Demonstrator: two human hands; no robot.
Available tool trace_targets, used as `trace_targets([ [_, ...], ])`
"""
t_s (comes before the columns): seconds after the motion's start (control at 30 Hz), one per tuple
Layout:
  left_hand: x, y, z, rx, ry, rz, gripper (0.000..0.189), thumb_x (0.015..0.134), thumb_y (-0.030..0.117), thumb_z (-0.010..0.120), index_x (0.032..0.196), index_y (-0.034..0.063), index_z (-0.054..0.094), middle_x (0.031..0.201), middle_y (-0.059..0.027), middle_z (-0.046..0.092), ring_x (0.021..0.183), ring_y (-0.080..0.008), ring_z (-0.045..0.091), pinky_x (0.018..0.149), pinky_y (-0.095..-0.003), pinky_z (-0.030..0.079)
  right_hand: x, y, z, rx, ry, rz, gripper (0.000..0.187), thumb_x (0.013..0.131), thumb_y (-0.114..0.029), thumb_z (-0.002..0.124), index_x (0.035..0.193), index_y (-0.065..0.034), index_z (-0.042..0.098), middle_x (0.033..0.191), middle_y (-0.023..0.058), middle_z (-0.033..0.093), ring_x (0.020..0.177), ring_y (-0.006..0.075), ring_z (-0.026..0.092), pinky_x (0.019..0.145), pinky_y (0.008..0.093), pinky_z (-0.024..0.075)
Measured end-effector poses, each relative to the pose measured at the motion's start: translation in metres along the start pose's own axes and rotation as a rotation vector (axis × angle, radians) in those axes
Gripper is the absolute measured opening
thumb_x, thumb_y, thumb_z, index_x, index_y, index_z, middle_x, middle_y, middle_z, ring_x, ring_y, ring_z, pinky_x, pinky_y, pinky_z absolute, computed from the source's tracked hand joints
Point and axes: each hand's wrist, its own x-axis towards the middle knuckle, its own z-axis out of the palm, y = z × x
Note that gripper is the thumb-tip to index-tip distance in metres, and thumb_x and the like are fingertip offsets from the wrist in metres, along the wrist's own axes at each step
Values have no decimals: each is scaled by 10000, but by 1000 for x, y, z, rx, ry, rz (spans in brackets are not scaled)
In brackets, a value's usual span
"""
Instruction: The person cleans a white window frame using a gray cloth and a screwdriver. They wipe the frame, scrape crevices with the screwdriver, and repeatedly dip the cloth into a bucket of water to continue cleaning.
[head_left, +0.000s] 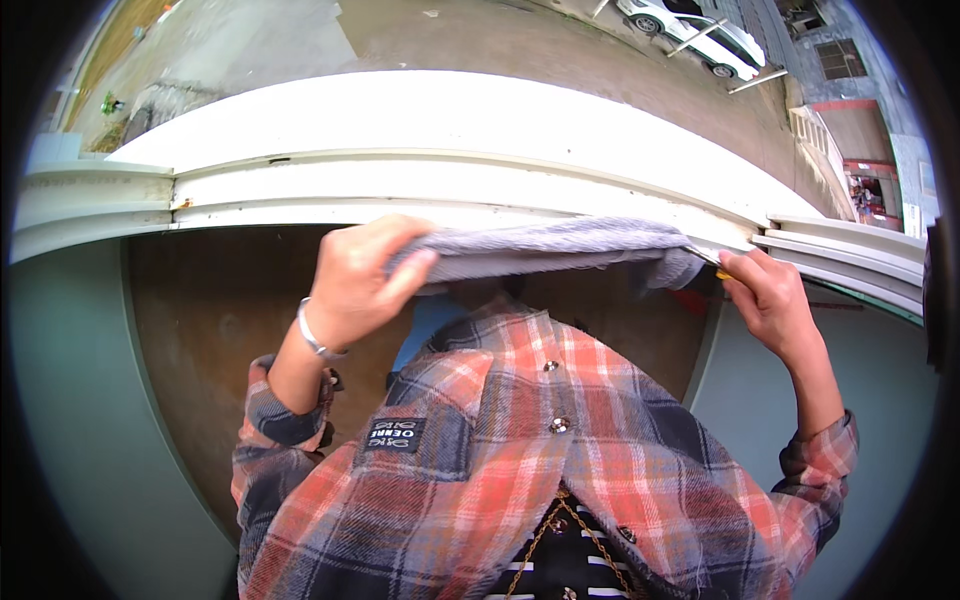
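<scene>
My left hand (367, 274), with a silver bangle (315, 330) at its wrist, pinches one end of a grey cloth (540, 244) between thumb and fingers. The cloth is stretched sideways in front of the white window sill track (450, 184), slightly blurred. My right hand (769, 296) grips a slim tool (703, 256) with a metal shaft and a bit of yellow at the fingers. Its tip meets the right end of the cloth, where a fold hangs down. Most of the tool is hidden by my fingers, so its kind is unclear.
White frame uprights (97, 196) flank the opening on both sides. Below the sill are a brown floor (225, 322) and pale green wall panels (75, 390). Outside lie a concrete yard (465, 37), a parked white car (697, 34) and buildings (855, 67).
</scene>
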Motion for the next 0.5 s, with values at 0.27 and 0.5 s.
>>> trace_targets([
  [0.27,-28,-54,-87,554,635,-255,229,732,83,727,852,28,540,811,-117,548,679,-295,559,631,-358,469,120,-102,45,7,-75,-331,353,755,-13,617,1091,-32,510,709,152,520,602,347,552,513,429,432],
  [0.5,-32,-99,-97,832,670,-491,266,756,243,731,722,65,537,795,-97,510,656,-319,572,584,-407,468,210,-194,73,132,-3,-477,264,729,-18,556,984,-32,486,668,185,553,568,377,569,506,456,450],
])
